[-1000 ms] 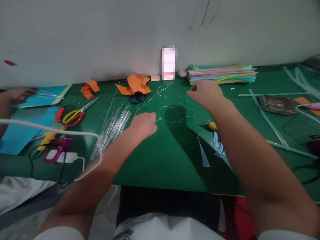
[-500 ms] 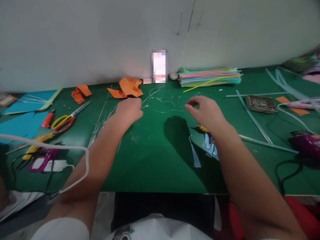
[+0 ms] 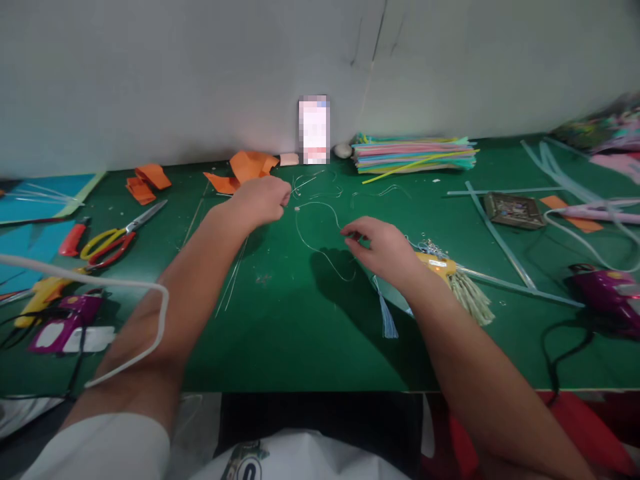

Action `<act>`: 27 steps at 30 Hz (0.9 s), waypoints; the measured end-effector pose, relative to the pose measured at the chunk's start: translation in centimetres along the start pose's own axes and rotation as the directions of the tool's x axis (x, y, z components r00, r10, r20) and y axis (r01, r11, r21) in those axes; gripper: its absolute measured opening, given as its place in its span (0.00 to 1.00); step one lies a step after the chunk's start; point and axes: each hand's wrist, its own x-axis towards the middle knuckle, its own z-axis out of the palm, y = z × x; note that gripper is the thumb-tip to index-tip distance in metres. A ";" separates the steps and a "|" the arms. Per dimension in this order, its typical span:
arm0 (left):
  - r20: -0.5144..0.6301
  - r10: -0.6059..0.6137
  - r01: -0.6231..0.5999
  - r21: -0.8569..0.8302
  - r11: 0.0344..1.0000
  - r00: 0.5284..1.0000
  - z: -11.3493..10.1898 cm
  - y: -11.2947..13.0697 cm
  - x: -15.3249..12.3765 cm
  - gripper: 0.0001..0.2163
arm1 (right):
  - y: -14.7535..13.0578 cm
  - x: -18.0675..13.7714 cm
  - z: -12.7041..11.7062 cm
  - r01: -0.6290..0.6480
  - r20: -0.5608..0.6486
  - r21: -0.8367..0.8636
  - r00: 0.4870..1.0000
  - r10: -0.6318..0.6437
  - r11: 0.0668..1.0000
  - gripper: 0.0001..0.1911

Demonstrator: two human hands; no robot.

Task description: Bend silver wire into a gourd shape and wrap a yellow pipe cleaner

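Observation:
My left hand [image 3: 261, 199] is closed in a pinch near one end of a thin clear wire [image 3: 315, 235] that curves over the green table [image 3: 300, 320]. My right hand [image 3: 383, 248] is closed in a pinch on the same wire further along, just right of the curve. More loose wire pieces [image 3: 320, 187] lie beyond the hands. A light blue tassel [image 3: 387, 320] lies under my right wrist, and a yellow glue gun [image 3: 437, 265] with a beige tassel [image 3: 470, 298] sits just to its right.
Orange paper scraps [image 3: 245, 170] and a stack of coloured sheets [image 3: 413, 153] lie by the wall. Yellow-handled scissors [image 3: 113, 240], a red cutter [image 3: 70, 239], blue paper [image 3: 30, 227] and a purple tool [image 3: 65, 327] are at left. Glue sticks [image 3: 500, 233], a small tin [image 3: 513, 209] and a purple glue gun [image 3: 607, 293] are at right.
Both hands pulled the wire: my left hand moved away toward the orange scraps, my right hand came nearer and left. The camera turned right, uncovering the yellow glue gun and beige tassel.

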 end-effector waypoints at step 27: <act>-0.135 0.433 -0.405 0.195 0.894 0.891 7.4 1.1 4.9 0.14 | -1.7 -1.7 2.1 0.268 0.548 -0.324 0.835 -0.050 0.907 0.08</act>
